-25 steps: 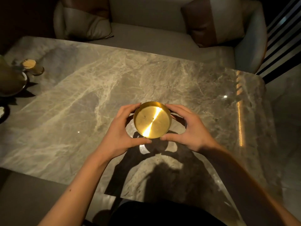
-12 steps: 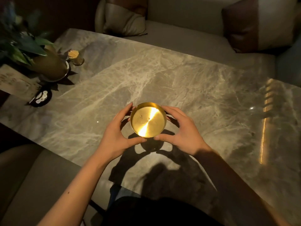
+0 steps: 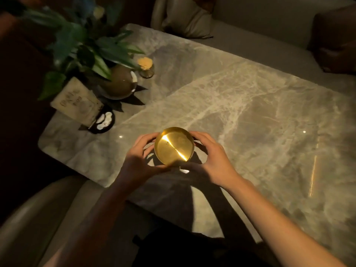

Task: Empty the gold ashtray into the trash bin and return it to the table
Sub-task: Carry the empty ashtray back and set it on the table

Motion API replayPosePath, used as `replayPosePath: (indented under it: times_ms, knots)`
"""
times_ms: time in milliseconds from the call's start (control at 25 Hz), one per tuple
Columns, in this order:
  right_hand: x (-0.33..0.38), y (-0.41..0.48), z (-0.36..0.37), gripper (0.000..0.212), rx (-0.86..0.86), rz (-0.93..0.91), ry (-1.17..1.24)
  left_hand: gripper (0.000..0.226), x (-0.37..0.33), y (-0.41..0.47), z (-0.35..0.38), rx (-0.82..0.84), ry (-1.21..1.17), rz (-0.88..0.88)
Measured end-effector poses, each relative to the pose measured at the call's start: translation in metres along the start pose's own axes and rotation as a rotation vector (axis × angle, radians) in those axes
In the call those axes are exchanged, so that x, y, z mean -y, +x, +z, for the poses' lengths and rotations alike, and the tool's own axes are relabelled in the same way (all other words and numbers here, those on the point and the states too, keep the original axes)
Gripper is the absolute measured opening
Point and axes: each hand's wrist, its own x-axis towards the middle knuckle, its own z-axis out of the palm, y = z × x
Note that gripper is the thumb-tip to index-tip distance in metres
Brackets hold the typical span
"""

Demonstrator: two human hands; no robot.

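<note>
While both hands cup the gold ashtray [image 3: 174, 145], table [image 3: 250, 105] lies open rightward.

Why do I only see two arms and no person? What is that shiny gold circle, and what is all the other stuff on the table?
The camera sits on the person's head and looks down, so you see what they see: only their own arms. There is no machine here, just bare hands. The left hand and the right hand cup a round gold ashtray between them, fingers curled around its sides. It looks nearly empty inside, with just a tiny speck. Below it is a grey marble table. In the table's far left corner stand a leafy plant in a round pot, a small card sign, and a little glass jar. Behind the table is a sofa with a cushion.
</note>
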Motion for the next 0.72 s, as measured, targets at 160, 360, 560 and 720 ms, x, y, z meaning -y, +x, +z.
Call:
replayPosePath:
  times_ms: [160,360,560,720]
  knots:
    - [0.023,0.047,0.064,0.085,0.064,-0.050,-0.059,0.092,0.042,-0.003,-0.066,-0.058,-0.101,-0.050]
    - [0.030,0.088,0.127,0.090,0.186,-0.072,-0.161,0.095,0.091,-0.015,-0.114,-0.154,-0.006,-0.088]
    - [0.036,0.113,0.182,0.089,0.299,-0.097,-0.256,0.093,0.132,-0.035,-0.143,-0.238,-0.052,-0.178]
    - [0.039,0.132,0.220,0.091,0.318,-0.106,-0.296,0.094,0.160,-0.040,-0.167,-0.276,-0.019,-0.188]
